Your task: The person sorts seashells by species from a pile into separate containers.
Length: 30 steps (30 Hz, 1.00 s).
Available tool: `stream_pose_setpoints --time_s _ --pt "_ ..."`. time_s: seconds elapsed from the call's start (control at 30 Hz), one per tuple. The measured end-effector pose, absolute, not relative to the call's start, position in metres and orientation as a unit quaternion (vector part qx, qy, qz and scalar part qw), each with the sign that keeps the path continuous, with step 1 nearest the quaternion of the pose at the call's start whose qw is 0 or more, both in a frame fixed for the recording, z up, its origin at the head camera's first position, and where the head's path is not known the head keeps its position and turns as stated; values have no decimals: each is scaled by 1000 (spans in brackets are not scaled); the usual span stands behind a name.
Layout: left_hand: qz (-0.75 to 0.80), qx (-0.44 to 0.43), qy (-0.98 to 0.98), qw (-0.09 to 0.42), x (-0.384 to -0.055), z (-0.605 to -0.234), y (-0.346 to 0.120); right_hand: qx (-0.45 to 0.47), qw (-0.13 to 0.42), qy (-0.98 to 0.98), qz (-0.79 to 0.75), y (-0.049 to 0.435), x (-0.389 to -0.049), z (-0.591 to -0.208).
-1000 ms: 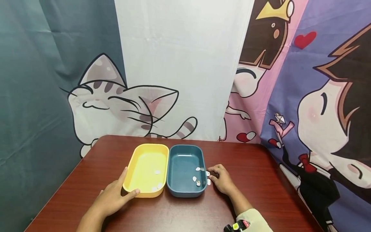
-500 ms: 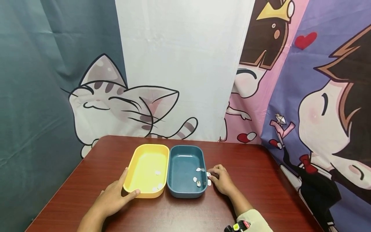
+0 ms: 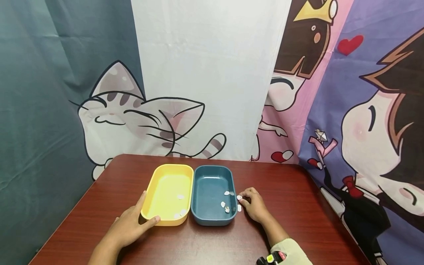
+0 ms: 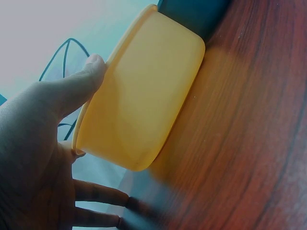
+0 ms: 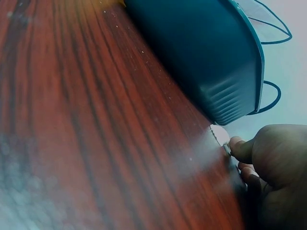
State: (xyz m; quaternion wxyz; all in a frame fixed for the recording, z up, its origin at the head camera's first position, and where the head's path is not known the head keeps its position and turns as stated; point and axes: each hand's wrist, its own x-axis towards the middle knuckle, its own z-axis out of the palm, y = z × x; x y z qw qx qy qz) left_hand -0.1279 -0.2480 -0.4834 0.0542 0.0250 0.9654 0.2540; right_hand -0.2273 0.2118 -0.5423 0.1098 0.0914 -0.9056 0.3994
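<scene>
Two grips: our left hand (image 3: 127,225) holds yellow tray (image 3: 167,191); our right hand (image 3: 254,208) pinches chip (image 3: 239,197), likely light, best edge-held.

We see a red-brown table (image 3: 308,221) streaked with dark grain. Toward its far edge are a yellow tray (image 3: 170,223), a blue tray (image 3: 213,222) and white pieces (image 3: 223,204). Toward its near right corner is a pale sleeve (image 3: 293,252). Beyond the far edge, teal, white, pink and purple cloth (image 3: 205,59) shows a grey-striped cat (image 3: 126,145).
</scene>
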Motion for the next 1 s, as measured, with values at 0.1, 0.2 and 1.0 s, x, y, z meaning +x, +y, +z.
stream_pose_setpoints --time_s 0.1,0.2,1.0 --pt "251 27 966 52 -128 -482 -249 90 113 -905 401 211 -227 -542" --pt "253 26 966 51 -127 -482 -249 88 113 -903 405 210 -227 -542" --pt "263 25 963 52 -127 -483 -248 63 103 -893 434 207 -224 -523"
